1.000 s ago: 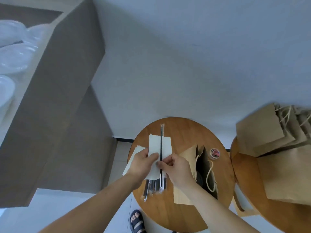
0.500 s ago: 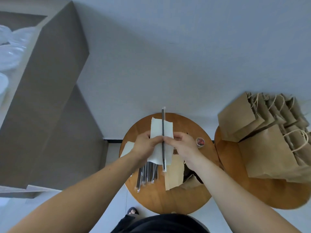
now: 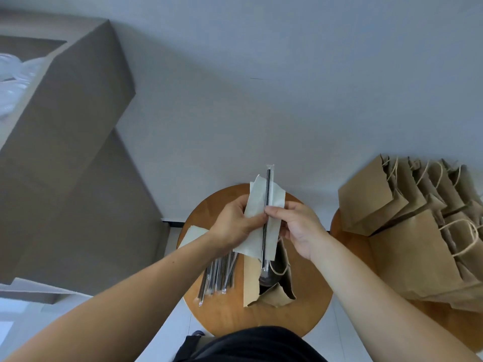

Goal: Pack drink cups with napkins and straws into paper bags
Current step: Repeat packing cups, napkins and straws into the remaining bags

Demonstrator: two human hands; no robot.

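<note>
On my feed the left grip (image 3: 232,223) and right grip (image 3: 300,228) are bare, like the forearms (image 3: 146,286) running to the frame edges. A plain black garment (image 3: 251,344), softly folded, fills the bottom edge.

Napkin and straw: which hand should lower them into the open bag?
Right, probably. The right hand pinches the straw against the napkin, and the bag mouth opens just below it. The left hand grips the napkin's left edge, over the spare straws.

Takeaway packing corner: stacked paper bags (image 3: 407,231)
</note>
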